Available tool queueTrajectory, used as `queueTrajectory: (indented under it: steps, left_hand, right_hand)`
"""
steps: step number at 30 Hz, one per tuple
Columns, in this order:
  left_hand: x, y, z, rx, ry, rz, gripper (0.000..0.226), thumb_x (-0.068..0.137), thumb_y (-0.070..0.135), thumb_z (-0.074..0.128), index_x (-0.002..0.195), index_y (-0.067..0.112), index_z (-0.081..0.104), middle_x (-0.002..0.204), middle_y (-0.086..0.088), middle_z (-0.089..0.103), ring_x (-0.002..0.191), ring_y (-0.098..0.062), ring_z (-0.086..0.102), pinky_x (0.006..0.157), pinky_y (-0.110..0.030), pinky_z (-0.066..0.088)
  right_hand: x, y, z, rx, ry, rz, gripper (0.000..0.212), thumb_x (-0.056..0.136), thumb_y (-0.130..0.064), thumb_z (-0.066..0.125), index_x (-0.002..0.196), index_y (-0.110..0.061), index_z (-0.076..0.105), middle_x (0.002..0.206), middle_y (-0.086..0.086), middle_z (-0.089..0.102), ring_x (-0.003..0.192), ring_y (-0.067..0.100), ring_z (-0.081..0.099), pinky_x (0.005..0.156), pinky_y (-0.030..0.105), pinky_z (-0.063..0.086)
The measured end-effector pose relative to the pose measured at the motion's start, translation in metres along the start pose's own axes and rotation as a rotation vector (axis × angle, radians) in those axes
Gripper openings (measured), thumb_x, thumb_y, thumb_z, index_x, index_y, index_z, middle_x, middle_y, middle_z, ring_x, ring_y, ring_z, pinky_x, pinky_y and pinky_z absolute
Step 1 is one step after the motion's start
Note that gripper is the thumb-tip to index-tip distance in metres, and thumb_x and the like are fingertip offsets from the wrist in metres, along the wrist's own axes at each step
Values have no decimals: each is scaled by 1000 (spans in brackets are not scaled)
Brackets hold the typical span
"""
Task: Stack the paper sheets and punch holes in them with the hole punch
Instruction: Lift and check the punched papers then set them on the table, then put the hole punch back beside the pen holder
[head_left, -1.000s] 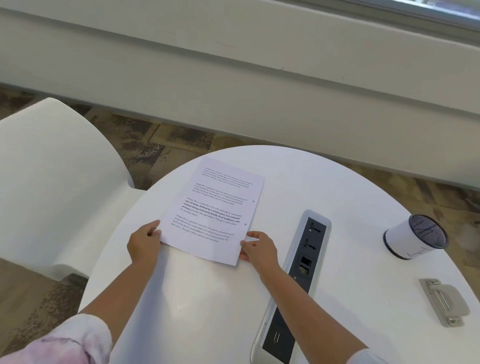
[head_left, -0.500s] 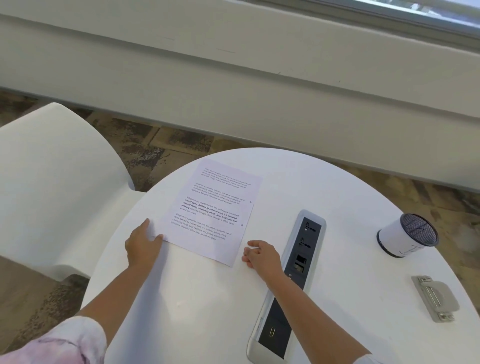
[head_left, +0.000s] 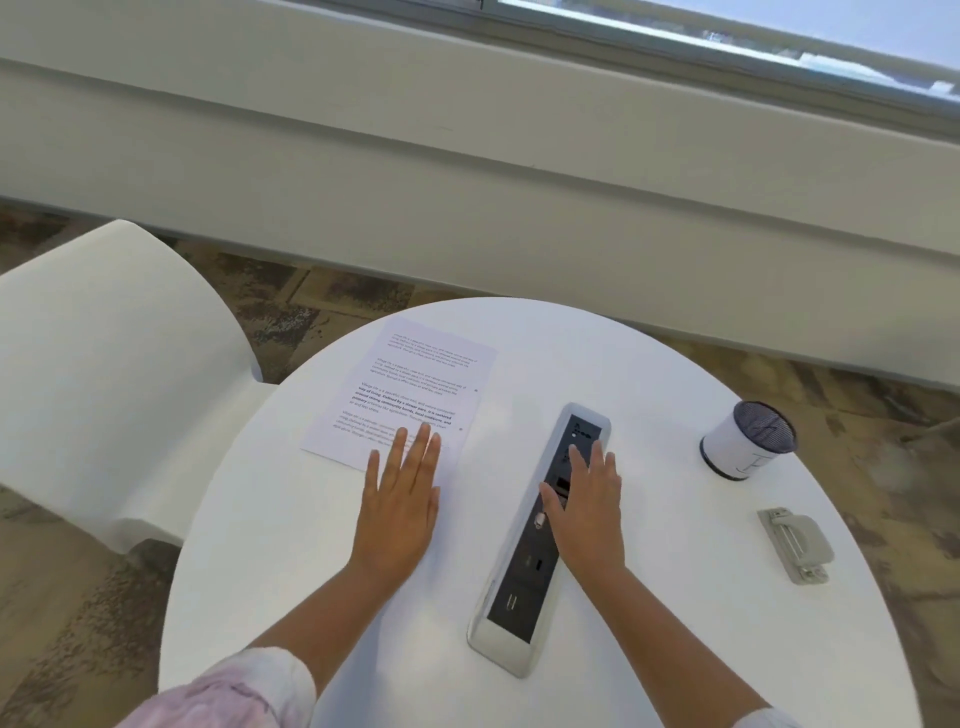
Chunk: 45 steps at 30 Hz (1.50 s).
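Observation:
A stack of printed paper sheets (head_left: 405, 389) lies on the left part of the round white table (head_left: 322, 545), with small holes along its right edge. My left hand (head_left: 400, 499) is flat with straight fingers, its fingertips over the stack's near right corner. My right hand (head_left: 587, 504) is spread flat above the table's power strip and holds nothing. The grey hole punch (head_left: 795, 543) lies near the table's right edge, well away from both hands.
A long grey and black power socket strip (head_left: 519, 587) is set into the table's middle, running diagonally. A white cylinder with a dark mesh top (head_left: 743, 441) stands at the far right. A white chair (head_left: 104, 374) is to the left, with a wall and window sill beyond.
Both hands let go of the stack's near corners and opened flat. The left hand moved right over the stack's near right corner; the right hand moved right over the socket strip.

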<state>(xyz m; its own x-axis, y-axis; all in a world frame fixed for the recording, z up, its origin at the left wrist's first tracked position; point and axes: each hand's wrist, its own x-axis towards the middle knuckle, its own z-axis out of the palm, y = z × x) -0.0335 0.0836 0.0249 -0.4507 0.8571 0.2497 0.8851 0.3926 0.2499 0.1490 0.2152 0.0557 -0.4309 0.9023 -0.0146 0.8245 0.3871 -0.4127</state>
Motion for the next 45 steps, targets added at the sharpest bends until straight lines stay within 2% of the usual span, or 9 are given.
queueTrajectory:
  steps: [4,6,10,21,28,32,39,42,45]
  left_hand:
    - [-8,30,-12,50,12,37,70,92,58,13,148,17,2,157,-2,-5,144,-26,3,115,-47,5]
    - [-11,43,-17,29,17,67,74,91,63,11,148,18,-1,157,-2,-6,144,-26,3,114,-49,7]
    - [-14,66,-27,2,24,82,75,90,65,9,148,20,-5,157,0,-6,144,-25,2,113,-49,5]
    - [-43,125,-27,-11,18,171,70,94,59,9,148,17,-1,156,6,-17,144,-18,-5,114,-39,-6]
    - [-58,157,-18,-56,-15,133,70,93,60,7,148,18,-2,156,9,-17,144,-16,-7,115,-41,-5]
    - [-70,168,-14,-45,-39,89,68,94,58,7,148,18,-3,158,3,-3,144,-17,-3,114,-41,-4]
    - [-93,179,5,-28,-129,21,68,94,58,9,148,16,5,156,9,-15,144,-11,-11,113,-38,-6]
    - [-106,183,17,-41,-150,-25,68,94,58,8,148,18,1,158,7,-6,144,-13,-5,115,-38,-3]
    - [-116,191,29,-70,-217,-78,68,94,59,7,148,20,-4,154,-4,19,142,-23,19,114,-44,19]
  right_hand:
    - [-23,25,-14,-211,56,-122,84,76,-69,-16,143,-18,-14,152,2,-20,140,18,-22,113,29,-20]
    - [-33,40,-20,-265,72,-134,83,82,-66,-12,146,-13,-7,155,5,-11,143,19,-19,112,25,-24]
    - [-50,60,-36,-317,4,-52,74,93,-56,5,145,-5,13,154,14,17,142,23,3,114,30,-8]
    - [-98,134,-62,-337,-24,45,76,94,-54,4,139,0,32,147,17,37,138,26,20,114,28,-6]
    - [-111,191,-66,-324,-34,5,87,89,-60,-6,142,1,24,151,15,28,141,25,15,111,23,-16]
    - [-110,222,-67,-318,-37,-32,100,76,-67,-23,145,-2,9,156,12,12,141,20,-4,108,21,-21]
    - [-99,244,-64,-299,-136,-100,119,57,-70,-39,147,-7,7,158,8,5,146,21,-3,114,28,-9]
    - [-93,244,-63,-298,-177,-165,101,74,-67,-22,146,-5,12,157,10,10,146,24,1,114,30,-6]
    - [-82,243,-65,-325,-231,-210,57,98,-34,24,146,-6,13,157,11,10,146,25,2,116,31,-4]
